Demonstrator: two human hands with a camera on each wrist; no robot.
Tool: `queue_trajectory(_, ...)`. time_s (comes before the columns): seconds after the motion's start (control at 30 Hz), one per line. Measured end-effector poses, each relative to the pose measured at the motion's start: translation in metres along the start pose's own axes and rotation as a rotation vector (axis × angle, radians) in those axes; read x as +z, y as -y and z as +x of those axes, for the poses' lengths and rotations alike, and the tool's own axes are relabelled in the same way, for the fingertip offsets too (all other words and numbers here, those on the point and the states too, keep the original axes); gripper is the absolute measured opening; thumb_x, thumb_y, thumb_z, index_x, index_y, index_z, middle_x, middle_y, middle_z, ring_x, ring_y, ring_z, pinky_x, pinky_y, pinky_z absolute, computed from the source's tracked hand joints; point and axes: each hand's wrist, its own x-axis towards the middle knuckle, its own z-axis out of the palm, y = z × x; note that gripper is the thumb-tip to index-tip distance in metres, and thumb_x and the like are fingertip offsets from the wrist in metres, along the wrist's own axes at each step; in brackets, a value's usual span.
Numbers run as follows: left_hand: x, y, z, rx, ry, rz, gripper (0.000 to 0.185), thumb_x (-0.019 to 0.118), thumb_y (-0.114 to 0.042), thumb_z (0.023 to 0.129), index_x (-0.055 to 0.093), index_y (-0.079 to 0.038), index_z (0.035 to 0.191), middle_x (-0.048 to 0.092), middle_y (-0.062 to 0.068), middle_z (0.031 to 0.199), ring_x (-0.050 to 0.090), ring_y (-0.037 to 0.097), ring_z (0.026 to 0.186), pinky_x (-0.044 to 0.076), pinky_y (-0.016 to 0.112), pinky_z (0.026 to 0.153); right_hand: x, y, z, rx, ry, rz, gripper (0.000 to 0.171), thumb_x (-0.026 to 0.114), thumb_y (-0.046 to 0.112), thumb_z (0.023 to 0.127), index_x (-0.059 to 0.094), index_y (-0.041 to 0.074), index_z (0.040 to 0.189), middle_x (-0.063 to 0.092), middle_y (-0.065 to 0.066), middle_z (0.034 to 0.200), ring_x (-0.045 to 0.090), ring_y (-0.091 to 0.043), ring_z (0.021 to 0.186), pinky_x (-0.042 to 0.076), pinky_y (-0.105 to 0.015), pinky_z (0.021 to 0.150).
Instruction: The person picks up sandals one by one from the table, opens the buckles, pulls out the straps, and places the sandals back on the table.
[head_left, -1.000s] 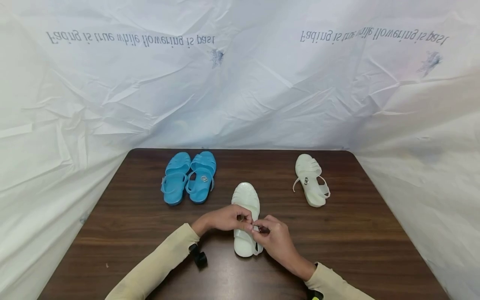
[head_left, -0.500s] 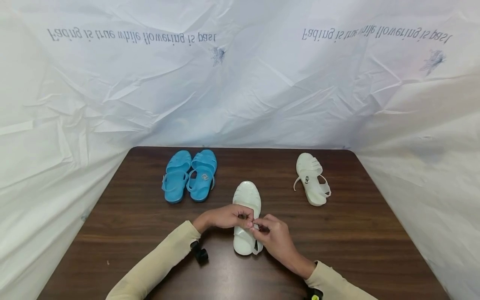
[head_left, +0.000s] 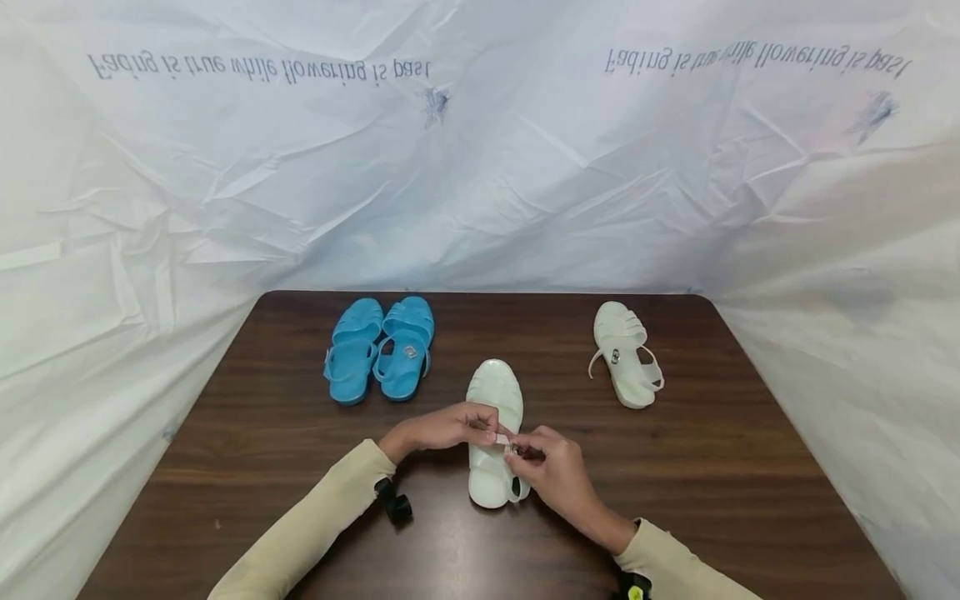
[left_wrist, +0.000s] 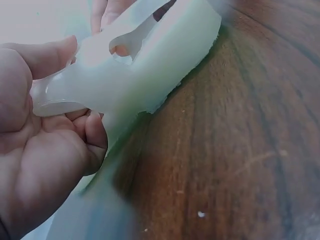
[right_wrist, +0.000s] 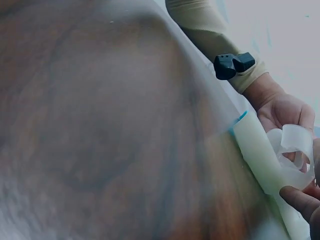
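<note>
Both hands work the ankle strap of the white jelly sandal [head_left: 492, 433] at table [head_left: 735, 467] centre: left hand [head_left: 442, 429] pinches the strap, right hand [head_left: 551, 471] pinches the buckle end. Strap looks not yet fastened; blue pair [head_left: 381, 348] sits buckled, the other white sandal [head_left: 625, 354] apart

Head view looks down, forward over table [head_left: 300, 467]; wrist views sit close, sharing white sandal [head_left: 493, 400] between hands.

You see a dark brown wood-grain table [head_left: 262, 433] carrying two blue sandals [head_left: 381, 348], two translucent white sandals [head_left: 493, 400], and beige sleeves [head_left: 315, 533] before a white backdrop [head_left: 480, 167].
</note>
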Motion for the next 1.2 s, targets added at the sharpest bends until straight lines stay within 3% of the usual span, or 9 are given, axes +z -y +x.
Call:
queue_trajectory(0.1, -0.001, 0.001, 0.001, 0.015, -0.036, 0.038, 0.021, 0.055, -0.013, 0.106, 0.058, 0.000, 0.089, 0.070, 0.007, 0.117, 0.063, 0.015, 0.113, 0.049, 0.029, 0.096, -0.002, 0.001, 0.002, 0.023, 0.012, 0.008, 0.013, 0.086, 0.005, 0.081, 0.081, 0.006, 0.093, 0.065, 0.008, 0.081, 0.064, 0.001, 0.073, 0.056, -0.020, 0.062)
queue_trajectory(0.23, 0.002, 0.000, -0.001, 0.015, -0.166, 0.108, 0.016, 0.061, -0.016, 0.104, 0.065, -0.005, 0.093, 0.065, -0.001, 0.096, 0.055, 0.010, 0.086, 0.046, 0.025, 0.075, -0.003, 0.002, 0.003, 0.063, 0.013, 0.014, 0.013, 0.086, 0.008, 0.082, 0.081, 0.007, 0.093, 0.065, 0.012, 0.080, 0.065, 0.000, 0.072, 0.057, -0.021, 0.063)
queue_trajectory(0.37, 0.006, -0.005, -0.002, 0.016, -0.306, 0.163, 0.013, 0.068, -0.018, 0.100, 0.070, -0.008, 0.093, 0.063, -0.003, 0.087, 0.052, 0.011, 0.077, 0.044, 0.025, 0.067, -0.005, 0.003, 0.006, 0.104, 0.008, 0.017, 0.015, 0.085, 0.013, 0.085, 0.079, 0.009, 0.098, 0.068, 0.013, 0.081, 0.066, -0.001, 0.073, 0.058, -0.022, 0.066)
queue_trajectory(0.47, 0.009, -0.007, -0.002, 0.020, -0.371, 0.195, 0.009, 0.071, -0.018, 0.098, 0.072, -0.011, 0.092, 0.064, -0.003, 0.084, 0.053, 0.011, 0.074, 0.046, 0.025, 0.064, -0.007, 0.003, 0.007, 0.127, 0.009, 0.023, 0.015, 0.081, 0.017, 0.089, 0.078, 0.011, 0.103, 0.070, 0.011, 0.085, 0.067, -0.003, 0.077, 0.058, -0.024, 0.069)
queue_trajectory(0.67, 0.013, -0.013, 0.000, 0.062, -0.370, 0.249, 0.006, 0.078, -0.020, 0.093, 0.074, -0.016, 0.092, 0.069, -0.005, 0.089, 0.061, 0.010, 0.085, 0.053, 0.027, 0.075, -0.013, 0.005, 0.008, 0.132, -0.046, 0.077, 0.012, 0.074, 0.022, 0.097, 0.078, 0.012, 0.103, 0.073, 0.008, 0.092, 0.069, -0.007, 0.081, 0.058, -0.026, 0.069)
queue_trajectory(0.8, 0.014, -0.014, 0.003, 0.100, -0.352, 0.274, 0.008, 0.080, -0.023, 0.091, 0.074, -0.018, 0.091, 0.069, -0.005, 0.089, 0.062, 0.012, 0.087, 0.054, 0.029, 0.078, -0.016, 0.008, 0.011, 0.125, -0.057, 0.090, 0.005, 0.075, 0.020, 0.095, 0.077, 0.017, 0.092, 0.073, 0.010, 0.085, 0.068, -0.005, 0.076, 0.058, -0.026, 0.067)
queue_trajectory(0.9, 0.015, -0.013, 0.004, 0.113, -0.352, 0.271, 0.009, 0.079, -0.021, 0.092, 0.075, -0.015, 0.096, 0.070, -0.004, 0.093, 0.062, 0.012, 0.087, 0.054, 0.030, 0.077, -0.019, 0.010, 0.012, 0.170, -0.038, 0.122, 0.010, 0.075, 0.013, 0.093, 0.075, 0.018, 0.085, 0.069, 0.009, 0.076, 0.064, -0.005, 0.068, 0.055, -0.025, 0.061)
queue_trajectory(1.03, 0.016, -0.014, 0.002, 0.090, -0.413, 0.257, 0.016, 0.070, -0.021, 0.099, 0.075, -0.009, 0.109, 0.071, 0.000, 0.099, 0.064, 0.013, 0.085, 0.056, 0.029, 0.072, -0.025, 0.010, 0.011, 0.268, -0.039, 0.177, 0.015, 0.072, 0.004, 0.092, 0.072, 0.014, 0.080, 0.064, 0.004, 0.069, 0.059, -0.009, 0.059, 0.051, -0.025, 0.054)
queue_trajectory(1.2, 0.016, -0.017, -0.001, 0.063, -0.521, 0.121, 0.020, 0.063, -0.014, 0.103, 0.071, -0.003, 0.118, 0.072, 0.012, 0.108, 0.071, 0.019, 0.090, 0.059, 0.031, 0.078, -0.034, 0.006, 0.009, 0.328, -0.077, 0.224, 0.016, 0.068, -0.001, 0.092, 0.069, 0.008, 0.079, 0.061, -0.002, 0.069, 0.062, -0.026, 0.059, 0.054, -0.029, 0.054)
